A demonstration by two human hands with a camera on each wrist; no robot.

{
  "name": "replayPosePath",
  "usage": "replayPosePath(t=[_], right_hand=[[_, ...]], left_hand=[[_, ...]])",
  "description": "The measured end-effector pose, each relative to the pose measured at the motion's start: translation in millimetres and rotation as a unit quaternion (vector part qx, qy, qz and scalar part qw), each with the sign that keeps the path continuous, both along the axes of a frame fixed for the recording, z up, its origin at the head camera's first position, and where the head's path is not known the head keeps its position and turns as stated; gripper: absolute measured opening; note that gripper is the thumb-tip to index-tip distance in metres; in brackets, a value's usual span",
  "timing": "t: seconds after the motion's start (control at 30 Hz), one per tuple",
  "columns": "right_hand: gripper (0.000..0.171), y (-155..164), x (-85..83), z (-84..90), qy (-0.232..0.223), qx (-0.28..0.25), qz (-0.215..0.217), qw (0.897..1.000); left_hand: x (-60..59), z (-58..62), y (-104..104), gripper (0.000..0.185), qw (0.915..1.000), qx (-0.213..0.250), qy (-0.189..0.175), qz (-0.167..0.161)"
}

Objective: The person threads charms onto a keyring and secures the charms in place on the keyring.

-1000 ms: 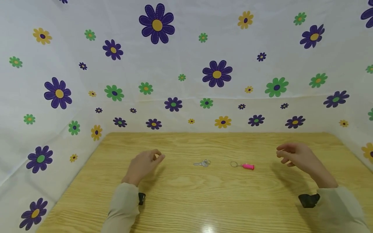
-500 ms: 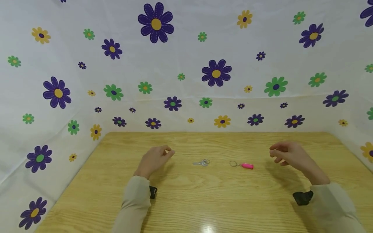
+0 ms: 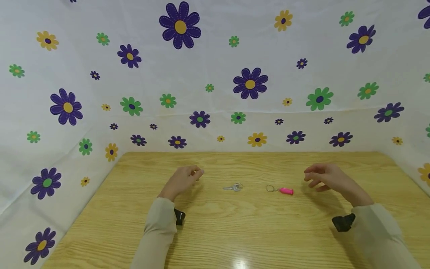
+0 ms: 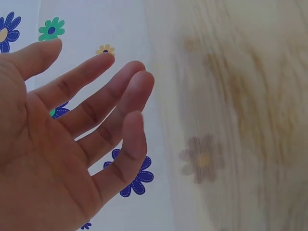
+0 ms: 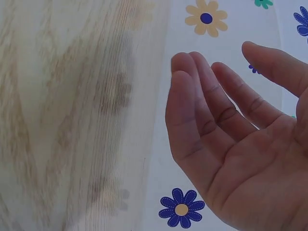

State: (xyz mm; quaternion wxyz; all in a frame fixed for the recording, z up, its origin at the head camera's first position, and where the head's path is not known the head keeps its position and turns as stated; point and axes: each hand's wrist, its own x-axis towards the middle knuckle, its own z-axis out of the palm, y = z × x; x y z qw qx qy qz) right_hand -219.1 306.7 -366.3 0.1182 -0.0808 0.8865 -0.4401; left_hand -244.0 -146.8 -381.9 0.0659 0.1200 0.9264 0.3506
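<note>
A silver key (image 3: 232,187) with a small ring lies flat on the wooden table (image 3: 228,231), near its middle. To its right is a pink keychain piece (image 3: 286,191), a short cylinder joined by a chain to a metal ring (image 3: 270,188). My left hand (image 3: 182,181) hovers left of the key, apart from it. In the left wrist view its palm (image 4: 48,159) is bare and the fingers bend loosely. Right of the pink keychain hangs my right hand (image 3: 330,181), touching nothing. The right wrist view shows its relaxed fingers and bare palm (image 5: 264,168).
A white cloth (image 3: 208,56) printed with purple, green and yellow flowers rises behind the table and along both sides. Black straps (image 3: 343,223) sit at the wrists below pale sleeves (image 3: 156,228). A light glare (image 3: 240,263) shows at the near edge of the view.
My left hand has moved right and slightly forward, closer to the key. My right hand has shifted left toward the pink keychain. Key and keychain lie where they were.
</note>
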Motion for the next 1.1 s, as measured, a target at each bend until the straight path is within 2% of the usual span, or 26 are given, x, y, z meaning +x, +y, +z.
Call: replayPosePath(t=[0.13, 0.33, 0.77, 1.1], right_hand=[[0.044, -1.7, -2.7, -0.2, -0.019, -0.015, 0.011, 1.0], [0.047, -2.1, -6.9, 0.8, -0.047, -0.038, 0.02, 0.998], [0.049, -3.4, -10.5, -4.8, -0.071, -0.086, 0.05, 0.993], [0.048, -7.8, -12.4, -10.2, -0.088, -0.103, 0.047, 0.99]], left_hand=[[-3.7, -1.5, -1.2, 0.042, 0.9983, 0.043, -0.036, -0.012], [-10.9, -1.4, -0.1, 0.044, 0.991, 0.098, -0.08, -0.044], [-18.6, 0.0, 9.2, 0.047, 0.9814, 0.128, -0.124, -0.071], [-19.9, -4.1, 24.8, 0.049, 0.9668, 0.172, -0.159, -0.103]])
